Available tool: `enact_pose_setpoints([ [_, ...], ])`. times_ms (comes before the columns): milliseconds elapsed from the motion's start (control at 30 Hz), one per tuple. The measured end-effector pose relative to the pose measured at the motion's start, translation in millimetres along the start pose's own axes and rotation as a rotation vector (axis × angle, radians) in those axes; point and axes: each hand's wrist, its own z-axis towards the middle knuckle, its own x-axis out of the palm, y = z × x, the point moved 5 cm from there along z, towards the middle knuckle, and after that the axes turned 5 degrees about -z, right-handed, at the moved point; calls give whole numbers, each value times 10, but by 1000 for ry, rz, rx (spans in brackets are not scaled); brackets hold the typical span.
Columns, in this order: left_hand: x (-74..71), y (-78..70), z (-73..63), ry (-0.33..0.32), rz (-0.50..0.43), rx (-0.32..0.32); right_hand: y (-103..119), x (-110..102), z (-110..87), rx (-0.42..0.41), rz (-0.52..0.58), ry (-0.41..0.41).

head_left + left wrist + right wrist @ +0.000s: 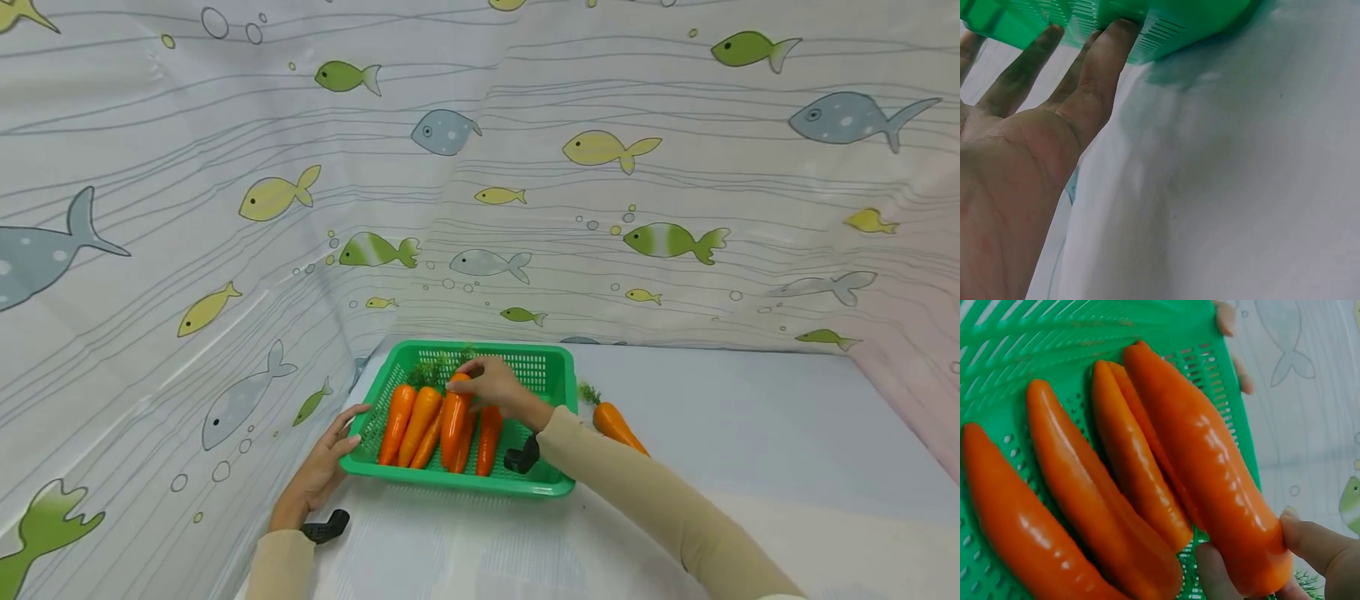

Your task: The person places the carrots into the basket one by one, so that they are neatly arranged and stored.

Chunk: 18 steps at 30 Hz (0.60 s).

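My right hand [498,387] pinches an orange carrot [453,427] near its thick top end, over the green plastic basket [457,484]. In the right wrist view the thumb and fingers press on opposite sides of that carrot [1204,456]. Several other carrots [1066,469] lie side by side in the basket, tips toward its front edge; green leaves show at the back. At the basket's left side, my left hand [322,462] touches the rim. The left wrist view shows its fingers [1094,81] mostly straight against the slotted wall.
One more carrot [617,427] with leaves lies on the white table [720,417], right of the basket. A fish-patterned sheet [570,208] covers the walls at the back and left. Black devices sit on both wrists.
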Motion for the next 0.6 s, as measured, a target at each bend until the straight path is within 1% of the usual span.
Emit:
enact_pose_setpoints([
  [133, 9, 7, 5, 8, -6, 5, -18, 79, 16, -6, -35, 2],
  [300, 7, 17, 1, 15, -17, 10, -70, 156, 30, 19, -68, 17],
  [467, -10, 15, -3, 13, -24, 11, -91, 182, 52, 36, -75, 39],
  [600, 0, 15, -7, 15, -25, 13, -94, 187, 46, 44, -115, 56],
])
